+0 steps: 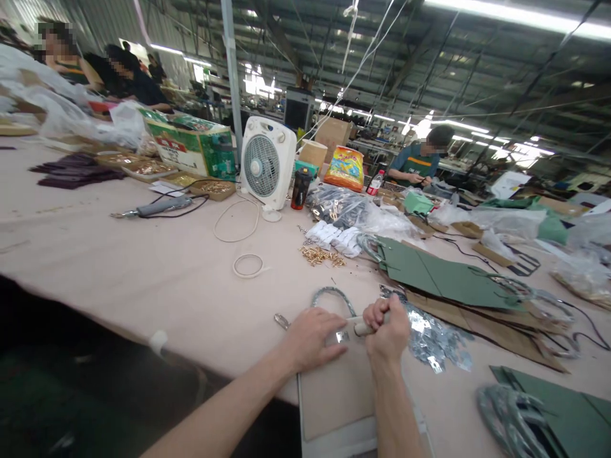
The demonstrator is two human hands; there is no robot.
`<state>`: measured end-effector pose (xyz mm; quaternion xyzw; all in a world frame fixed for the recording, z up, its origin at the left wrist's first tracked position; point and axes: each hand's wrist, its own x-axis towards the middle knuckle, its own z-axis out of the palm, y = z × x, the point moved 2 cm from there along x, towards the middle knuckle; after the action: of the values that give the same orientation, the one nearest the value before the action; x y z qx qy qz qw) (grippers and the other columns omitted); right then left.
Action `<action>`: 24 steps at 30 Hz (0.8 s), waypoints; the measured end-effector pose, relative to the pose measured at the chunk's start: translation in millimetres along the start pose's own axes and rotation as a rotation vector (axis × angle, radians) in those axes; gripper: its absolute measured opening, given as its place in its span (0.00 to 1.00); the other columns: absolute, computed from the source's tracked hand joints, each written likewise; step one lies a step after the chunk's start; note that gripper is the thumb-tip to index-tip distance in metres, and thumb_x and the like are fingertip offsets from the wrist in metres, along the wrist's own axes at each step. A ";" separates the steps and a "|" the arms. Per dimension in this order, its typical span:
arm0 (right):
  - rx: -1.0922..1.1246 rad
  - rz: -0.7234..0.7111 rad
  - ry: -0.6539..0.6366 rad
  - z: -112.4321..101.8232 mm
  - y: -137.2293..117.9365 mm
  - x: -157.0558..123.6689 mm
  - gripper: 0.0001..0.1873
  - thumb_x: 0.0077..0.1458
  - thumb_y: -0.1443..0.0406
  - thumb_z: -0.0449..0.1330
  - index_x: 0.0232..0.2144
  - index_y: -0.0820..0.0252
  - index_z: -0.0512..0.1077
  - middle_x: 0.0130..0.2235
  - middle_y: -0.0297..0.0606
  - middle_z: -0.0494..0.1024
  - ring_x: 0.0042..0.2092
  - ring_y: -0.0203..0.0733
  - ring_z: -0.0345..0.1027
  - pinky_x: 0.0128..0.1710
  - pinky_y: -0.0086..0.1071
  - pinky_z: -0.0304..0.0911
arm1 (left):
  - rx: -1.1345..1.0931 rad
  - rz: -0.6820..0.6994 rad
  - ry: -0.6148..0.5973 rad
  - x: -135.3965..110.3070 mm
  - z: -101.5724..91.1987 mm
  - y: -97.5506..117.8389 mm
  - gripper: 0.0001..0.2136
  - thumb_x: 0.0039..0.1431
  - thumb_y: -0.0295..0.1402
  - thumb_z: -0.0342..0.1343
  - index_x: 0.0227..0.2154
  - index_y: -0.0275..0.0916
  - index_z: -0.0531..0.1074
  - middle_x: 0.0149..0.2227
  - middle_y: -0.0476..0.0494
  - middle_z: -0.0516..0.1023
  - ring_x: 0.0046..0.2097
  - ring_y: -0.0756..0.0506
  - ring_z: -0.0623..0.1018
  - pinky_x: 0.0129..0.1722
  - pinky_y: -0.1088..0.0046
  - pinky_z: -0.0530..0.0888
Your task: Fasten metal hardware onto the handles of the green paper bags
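A beige bag panel (338, 388) with a grey rope handle (334, 292) at its far end lies at the table's near edge. My left hand (312, 338) rests on it, fingers stretched out beside a small shiny metal plate (342, 336). Closed round a pale, stick-like tool handle (363, 329), my right hand (389, 331) is just to the right of that plate. The tool's working end cannot be made out. A pile of thin metal plates (429, 337) spreads to the right of my right hand.
Green bag panels (439, 273) with rope handles are stacked at right. Brass-coloured fasteners (317, 256), a white fan (267, 162), a dark bottle (300, 188) and a corded grey tool (162, 206) stand or lie farther back. A co-worker (417, 165) is across the table.
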<state>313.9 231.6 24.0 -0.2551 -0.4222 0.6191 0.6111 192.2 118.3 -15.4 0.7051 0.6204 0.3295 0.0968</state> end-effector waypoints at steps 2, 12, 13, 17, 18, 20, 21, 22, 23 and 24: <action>-0.090 0.076 -0.092 6.3 6.5 5.2 0.22 0.64 0.52 0.59 0.24 0.57 0.62 0.17 0.21 0.58 0.16 0.28 0.47 0.16 0.24 0.47 | 0.029 -0.016 -0.016 0.4 0.4 0.0 0.21 0.65 0.47 0.59 0.57 0.47 0.73 0.50 0.44 0.81 0.52 0.40 0.76 0.54 0.60 0.70; -0.355 0.133 -0.232 17.5 24.7 0.9 0.25 0.63 0.50 0.59 0.21 0.57 0.61 0.16 0.22 0.56 0.16 0.29 0.48 0.15 0.24 0.45 | 0.130 -0.057 -0.018 2.6 -0.5 -1.4 0.19 0.67 0.51 0.55 0.53 0.49 0.77 0.39 0.43 0.75 0.46 0.40 0.74 0.48 0.60 0.70; -0.378 0.109 -0.247 16.3 23.3 -2.3 0.25 0.64 0.50 0.59 0.21 0.57 0.61 0.16 0.22 0.56 0.17 0.29 0.49 0.15 0.24 0.46 | 0.132 -0.057 -0.015 2.4 -0.8 -1.5 0.19 0.67 0.51 0.55 0.54 0.50 0.76 0.39 0.43 0.75 0.46 0.40 0.74 0.48 0.60 0.70; -0.370 0.015 -0.264 8.1 19.1 -12.3 0.25 0.65 0.52 0.58 0.20 0.57 0.61 0.17 0.24 0.58 0.19 0.30 0.51 0.17 0.25 0.49 | 0.129 -0.047 0.003 1.7 0.6 -3.2 0.20 0.67 0.51 0.55 0.56 0.52 0.75 0.38 0.43 0.74 0.46 0.40 0.73 0.47 0.60 0.69; -0.320 0.008 -0.255 5.9 17.7 -12.8 0.24 0.66 0.53 0.58 0.21 0.57 0.61 0.18 0.24 0.57 0.18 0.30 0.50 0.17 0.25 0.48 | 0.132 -0.050 0.006 1.7 1.3 -4.0 0.19 0.67 0.51 0.54 0.56 0.52 0.75 0.39 0.43 0.74 0.46 0.40 0.73 0.47 0.60 0.69; -0.184 -0.011 -0.226 2.5 13.2 -11.5 0.23 0.66 0.55 0.57 0.21 0.57 0.60 0.18 0.23 0.56 0.18 0.29 0.48 0.17 0.25 0.46 | 0.144 -0.058 0.004 1.9 2.5 -5.5 0.20 0.67 0.52 0.55 0.55 0.52 0.76 0.39 0.43 0.74 0.46 0.40 0.73 0.48 0.60 0.69; -0.118 -0.026 -0.214 1.6 10.5 -10.2 0.22 0.66 0.56 0.57 0.22 0.57 0.61 0.18 0.22 0.56 0.17 0.29 0.46 0.17 0.25 0.46 | 0.150 -0.059 -0.001 2.1 2.7 -6.1 0.21 0.65 0.54 0.56 0.55 0.51 0.76 0.39 0.43 0.75 0.47 0.40 0.73 0.49 0.60 0.69; -0.066 -0.040 -0.210 1.3 8.0 -8.9 0.22 0.66 0.57 0.56 0.22 0.57 0.61 0.17 0.22 0.55 0.17 0.29 0.46 0.17 0.25 0.45 | 0.155 -0.059 -0.008 2.5 2.7 -6.6 0.23 0.64 0.55 0.57 0.55 0.51 0.76 0.39 0.43 0.75 0.47 0.39 0.73 0.50 0.59 0.69; -0.034 -0.049 -0.219 1.7 6.5 -8.0 0.21 0.66 0.58 0.56 0.22 0.57 0.61 0.17 0.22 0.55 0.17 0.29 0.45 0.17 0.24 0.45 | 0.158 -0.060 -0.016 2.8 2.4 -6.8 0.25 0.62 0.57 0.58 0.56 0.51 0.76 0.39 0.43 0.75 0.47 0.39 0.73 0.50 0.59 0.69; -0.022 -0.044 -0.240 2.6 6.2 -7.7 0.21 0.66 0.58 0.56 0.22 0.57 0.62 0.17 0.22 0.55 0.17 0.28 0.45 0.16 0.24 0.45 | 0.160 -0.059 -0.023 3.1 1.9 -6.7 0.27 0.60 0.58 0.58 0.56 0.51 0.76 0.39 0.43 0.75 0.47 0.39 0.73 0.50 0.59 0.69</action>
<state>309.3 224.2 18.6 -0.1764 -0.5048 0.6267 0.5668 187.9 123.1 -19.4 0.6957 0.6642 0.2677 0.0571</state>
